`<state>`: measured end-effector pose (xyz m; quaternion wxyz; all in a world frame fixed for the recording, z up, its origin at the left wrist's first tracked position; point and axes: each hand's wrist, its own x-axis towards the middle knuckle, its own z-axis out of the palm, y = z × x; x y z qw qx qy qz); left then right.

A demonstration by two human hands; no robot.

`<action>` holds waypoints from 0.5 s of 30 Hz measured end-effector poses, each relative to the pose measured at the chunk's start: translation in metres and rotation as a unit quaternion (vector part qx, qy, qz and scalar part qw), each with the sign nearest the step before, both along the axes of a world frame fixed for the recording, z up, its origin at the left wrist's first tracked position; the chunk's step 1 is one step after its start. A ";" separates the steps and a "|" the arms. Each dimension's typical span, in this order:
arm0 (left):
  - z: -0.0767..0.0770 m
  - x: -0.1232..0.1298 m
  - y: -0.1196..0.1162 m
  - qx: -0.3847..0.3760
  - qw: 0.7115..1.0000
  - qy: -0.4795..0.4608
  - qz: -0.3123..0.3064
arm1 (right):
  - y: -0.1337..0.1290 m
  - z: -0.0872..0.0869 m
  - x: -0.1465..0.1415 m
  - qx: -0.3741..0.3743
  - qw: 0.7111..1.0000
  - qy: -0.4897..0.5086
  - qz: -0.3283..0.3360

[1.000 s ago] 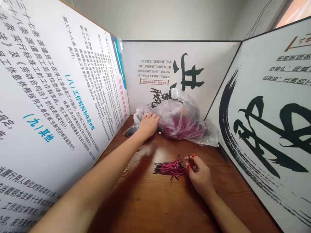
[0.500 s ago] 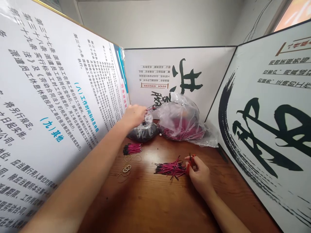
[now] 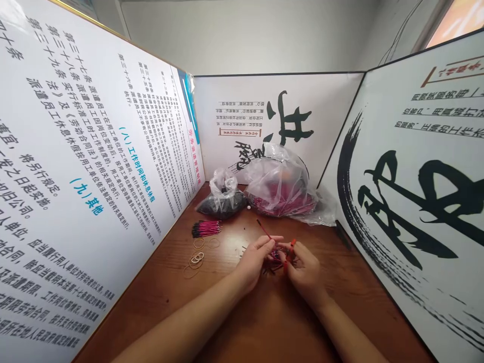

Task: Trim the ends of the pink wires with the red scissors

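Note:
My left hand [image 3: 257, 256] is closed on a thin magenta wire [image 3: 266, 231], whose black end sticks up past the fingertips. Close beside it, my right hand [image 3: 305, 269] grips red-handled scissors [image 3: 292, 247]; their blades are mostly hidden. Both hands meet over a loose pile of magenta wires with black ends [image 3: 273, 267], largely covered by my fingers. To the left lies a neat bundle of similar wires [image 3: 206, 229], with several tan rubber bands [image 3: 196, 258] just in front of it.
At the back of the wooden table [image 3: 212, 317] sit a knotted clear bag of black pieces [image 3: 223, 199] and a larger clear bag of magenta wires [image 3: 282, 189]. Printed boards stand at the left [image 3: 124, 171], back [image 3: 242, 96] and right [image 3: 378, 131].
My left hand has come back from the bag of black pieces to the wire pile, where it now holds a wire. My right hand has shifted slightly left with the scissors.

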<state>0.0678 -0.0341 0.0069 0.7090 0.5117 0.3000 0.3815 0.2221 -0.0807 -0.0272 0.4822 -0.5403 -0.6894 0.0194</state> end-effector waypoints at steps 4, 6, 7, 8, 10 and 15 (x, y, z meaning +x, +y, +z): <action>-0.005 0.002 -0.006 -0.011 1.000 -0.025 0.011 | -0.001 -0.001 0.001 0.015 1.000 -0.015 -0.003; -0.007 0.002 -0.007 -0.008 0.999 -0.028 0.018 | -0.002 -0.001 0.000 0.020 1.000 -0.019 -0.001; -0.008 0.003 -0.008 -0.007 0.999 -0.027 0.021 | -0.003 -0.002 0.000 0.022 1.000 -0.019 0.002; -0.009 0.003 -0.007 -0.005 0.999 -0.026 0.024 | -0.003 -0.002 0.000 0.025 1.000 -0.019 0.003; -0.010 0.004 -0.007 0.002 0.999 -0.020 0.032 | -0.004 -0.002 -0.001 0.029 0.999 -0.017 0.004; -0.010 0.005 -0.010 0.009 0.999 -0.015 0.032 | -0.005 -0.002 -0.001 0.026 0.999 -0.019 -0.002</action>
